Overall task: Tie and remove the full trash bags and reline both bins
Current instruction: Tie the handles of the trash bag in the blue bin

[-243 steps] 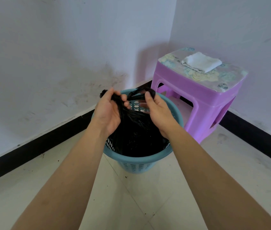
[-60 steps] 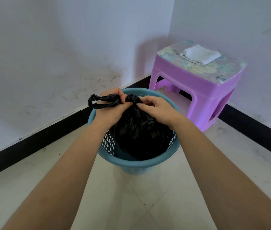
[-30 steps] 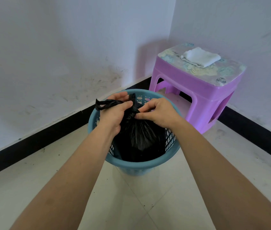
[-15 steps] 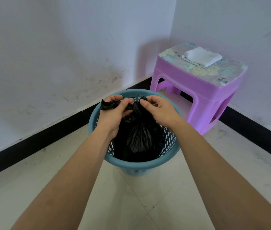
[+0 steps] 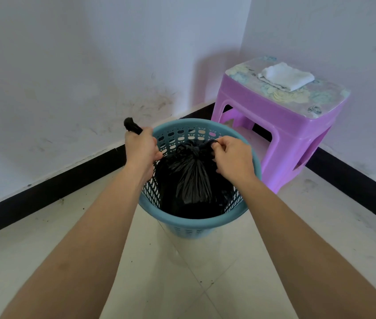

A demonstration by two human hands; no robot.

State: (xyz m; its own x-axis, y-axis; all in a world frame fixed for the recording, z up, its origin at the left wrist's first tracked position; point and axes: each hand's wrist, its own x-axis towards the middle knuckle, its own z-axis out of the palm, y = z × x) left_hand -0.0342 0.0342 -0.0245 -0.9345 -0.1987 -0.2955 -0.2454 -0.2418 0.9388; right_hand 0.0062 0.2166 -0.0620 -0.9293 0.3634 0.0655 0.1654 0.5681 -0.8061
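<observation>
As the trash bag [image 5: 191, 180] sits in the bin [image 5: 196, 224], its knot is drawn tight.
Pulling apart, probably to cinch it, the left hand [image 5: 142, 146] and right hand [image 5: 233, 157] each hold one end in a closed grip.

The left forearm [image 5: 104, 215] and right forearm [image 5: 286, 215] are bare and reach forward from the bottom corners, drawing closer toward the wrists. The left hand [image 5: 141, 148] is a fist, back upward, curled round one twisted end of the trash bag [image 5: 191, 178]. The right hand [image 5: 234, 158] pinches the other end, knuckles up. The hands are apart, the knot [image 5: 188, 149] between them
</observation>
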